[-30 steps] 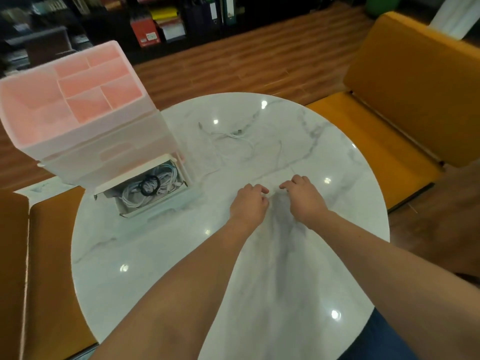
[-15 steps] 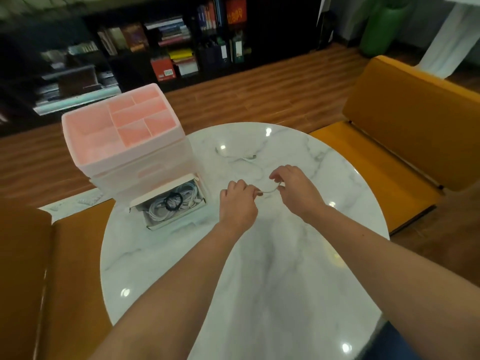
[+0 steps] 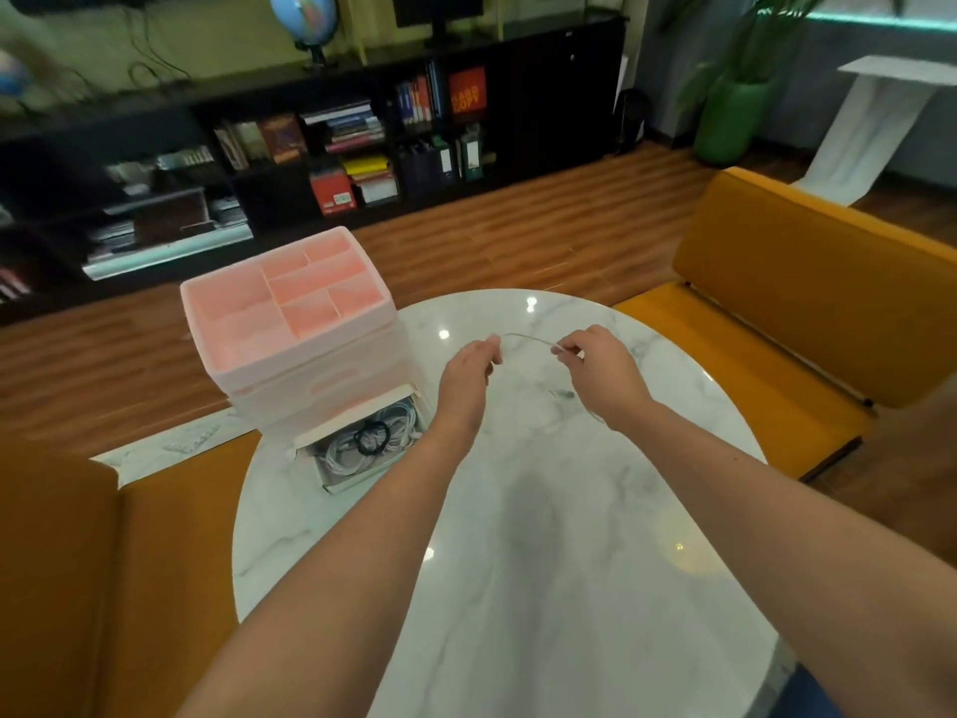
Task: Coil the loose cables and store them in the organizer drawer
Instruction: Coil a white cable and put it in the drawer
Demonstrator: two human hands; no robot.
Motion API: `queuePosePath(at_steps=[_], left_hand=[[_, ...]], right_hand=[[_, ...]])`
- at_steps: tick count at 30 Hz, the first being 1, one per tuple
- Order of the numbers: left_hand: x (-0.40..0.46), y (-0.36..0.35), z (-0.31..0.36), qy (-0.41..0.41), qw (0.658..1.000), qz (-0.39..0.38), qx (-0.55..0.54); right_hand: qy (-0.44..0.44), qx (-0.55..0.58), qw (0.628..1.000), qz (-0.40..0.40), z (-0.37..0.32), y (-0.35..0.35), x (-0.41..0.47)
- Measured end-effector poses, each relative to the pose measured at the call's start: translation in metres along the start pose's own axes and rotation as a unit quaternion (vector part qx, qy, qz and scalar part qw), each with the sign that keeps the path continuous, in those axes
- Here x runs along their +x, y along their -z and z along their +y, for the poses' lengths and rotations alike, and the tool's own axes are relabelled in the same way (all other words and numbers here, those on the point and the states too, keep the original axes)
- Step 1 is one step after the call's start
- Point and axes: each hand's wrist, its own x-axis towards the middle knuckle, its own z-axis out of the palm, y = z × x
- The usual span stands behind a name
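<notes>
My left hand (image 3: 468, 367) and right hand (image 3: 600, 367), raised over the marble tabletop (image 3: 544, 536), each pinch one end of a thin white cable (image 3: 525, 338) stretched between them. Left of my left hand: the open drawer (image 3: 362, 445) of the pink organizer (image 3: 295, 323), holding coiled white cables (image 3: 347, 450) and a black loop.

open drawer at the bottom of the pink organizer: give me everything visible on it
The drawer is the lowest level of the pink organizer, pulled out toward the person over the marble table. It looks like pale, whitish plastic: a shallow rectangular tray with thin walls. Inside lie coiled white cables, loosely bundled, with a small black coil on top. The organizer body covers its rear part. Neither hand touches it; the left hand is beside it, above the table.
</notes>
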Motion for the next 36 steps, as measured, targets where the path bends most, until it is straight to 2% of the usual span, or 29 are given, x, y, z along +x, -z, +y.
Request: queuePosePath(at_steps=[5,8,11,14,16,19,22,24,28,31,36], left_hand=[[0.006,0.015,0.013,-0.001,0.998,-0.002,-0.059],[0.009,0.015,0.009,-0.022,1.000,-0.009,0.002],[0.010,0.014,-0.009,-0.023,0.994,-0.021,0.103],[0.007,0.014,-0.027,0.011,0.993,-0.058,0.100],[0.004,0.011,-0.029,0.058,0.995,-0.074,0.031],[0.004,0.008,-0.018,0.106,0.982,-0.048,-0.149],[0.013,0.011,0.000,0.106,0.945,-0.026,-0.309],[0.020,0.013,0.010,0.087,0.936,-0.028,-0.340],[0.023,0.009,0.020,0.033,0.972,-0.024,-0.229],[0.024,0.005,0.022,0.011,0.981,-0.037,-0.192],[0.030,0.010,0.013,-0.040,0.997,-0.066,-0.031]], right_hand=[[-0.086,0.029,0.992,-0.087,-0.003,-0.003,-0.001],[-0.096,0.118,0.984,-0.096,-0.010,-0.006,-0.001],[-0.123,0.251,0.958,-0.070,-0.020,0.001,0.001],[-0.116,0.253,0.958,-0.071,-0.028,0.010,0.006],[-0.108,0.240,0.962,-0.079,-0.031,0.012,0.010],[-0.106,0.217,0.967,-0.082,-0.029,0.013,0.014],[-0.082,0.146,0.983,-0.079,-0.020,0.013,0.012],[-0.079,0.097,0.988,-0.089,-0.013,0.011,0.010],[-0.078,0.068,0.990,-0.100,-0.015,0.006,0.004],[-0.049,0.060,0.986,-0.145,-0.026,0.003,-0.004],[-0.013,0.094,0.972,-0.216,-0.037,0.010,-0.014]])
